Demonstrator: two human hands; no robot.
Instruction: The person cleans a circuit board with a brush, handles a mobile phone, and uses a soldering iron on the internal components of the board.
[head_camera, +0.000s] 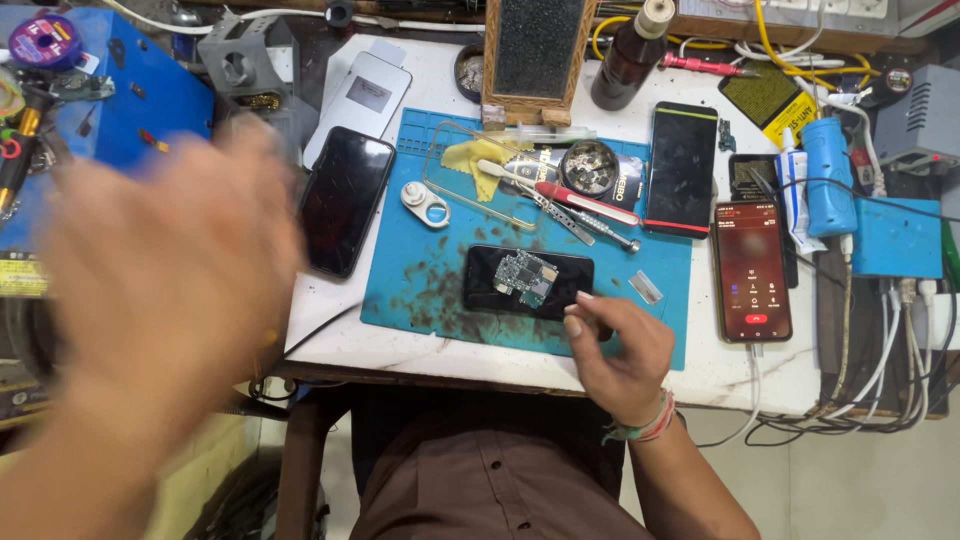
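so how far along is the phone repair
Done: a bare circuit board lies on a dark phone on the blue mat. In hand: right hand touches that phone's edge; left hand is a raised blur, apparently empty. Left: tools lie loose and the phone isn't closed up.

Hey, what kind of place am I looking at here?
Most likely a phone repair bench. A bare circuit board lies on a dark phone on a stained blue work mat, with several other phones around it, and small screwdrivers. The right hand rests beside the board.
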